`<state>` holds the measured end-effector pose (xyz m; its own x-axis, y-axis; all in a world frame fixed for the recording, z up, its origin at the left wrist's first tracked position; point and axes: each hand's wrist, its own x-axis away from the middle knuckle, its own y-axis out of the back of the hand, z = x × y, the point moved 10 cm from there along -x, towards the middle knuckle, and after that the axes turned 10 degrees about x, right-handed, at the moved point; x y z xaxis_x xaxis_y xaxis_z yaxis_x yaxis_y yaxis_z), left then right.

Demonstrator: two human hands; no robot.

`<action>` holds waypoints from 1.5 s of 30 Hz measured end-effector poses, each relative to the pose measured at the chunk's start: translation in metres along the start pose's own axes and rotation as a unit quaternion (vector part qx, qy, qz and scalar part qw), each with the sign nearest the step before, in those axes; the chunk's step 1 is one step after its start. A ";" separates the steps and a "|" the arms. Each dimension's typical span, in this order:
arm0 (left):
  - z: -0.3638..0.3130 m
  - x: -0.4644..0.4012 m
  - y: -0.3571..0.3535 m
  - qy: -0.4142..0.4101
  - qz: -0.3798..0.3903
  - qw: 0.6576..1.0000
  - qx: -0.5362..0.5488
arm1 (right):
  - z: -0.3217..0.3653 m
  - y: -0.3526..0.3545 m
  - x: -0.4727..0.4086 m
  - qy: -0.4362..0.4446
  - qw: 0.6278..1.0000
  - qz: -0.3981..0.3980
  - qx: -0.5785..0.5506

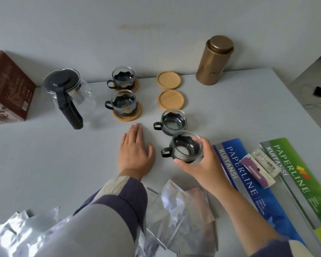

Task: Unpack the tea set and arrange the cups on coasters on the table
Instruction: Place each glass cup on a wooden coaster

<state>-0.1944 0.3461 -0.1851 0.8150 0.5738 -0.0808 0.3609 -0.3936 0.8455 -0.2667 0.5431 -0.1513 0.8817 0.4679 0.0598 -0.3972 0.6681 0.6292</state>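
I record the right hand [202,164] gripping a glass cup [186,147] by its far side and near rim, thumb at the front, fingers curled round the back; the cup's black handle points left, and I cannot tell whether its base touches the desk [44,154]. The left hand [134,147] lies flat on the desk, palm down, fingers straight and close together, holding nothing, just left of the held cup. A second cup [172,121] stands directly on the desk just beyond the held one, not on a coaster. Beyond it, two bare wooden coasters [170,99] [168,79] lie one behind the other, near each other. To their left, two further cups [124,102] [123,77] each sit on a wooden coaster, handles to the left. A glass teapot [69,93] with a black lid and handle stands left of those cups, and a brown carton [7,86] stands at the far left edge. A gold canister [214,60] stands upright at the far right, against the wall. On the near right lie a blue receipt book [248,186] and a green one [295,173], with a small purple packet [256,170] resting across them. Crumpled silver wrappers [182,210] lie at the near edge, between the forearms.
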 end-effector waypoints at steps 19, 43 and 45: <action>0.001 -0.006 0.006 0.008 -0.006 1.000 -0.010 | 0.048 -0.013 -0.261 0.008 0.994 -0.072 0.087; -0.001 -0.005 0.008 0.016 -0.015 1.000 0.001 | 0.017 -0.017 -0.187 -0.053 0.995 0.087 0.007; -0.001 -0.004 0.008 0.016 -0.018 1.000 -0.005 | 0.014 -0.019 -0.155 -0.044 0.993 0.108 -0.002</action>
<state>-0.1954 0.3410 -0.1773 0.7867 0.6102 -0.0939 0.3850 -0.3660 0.8472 -0.3918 0.4498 -0.1620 0.7943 0.5486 0.2611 -0.5809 0.5597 0.5910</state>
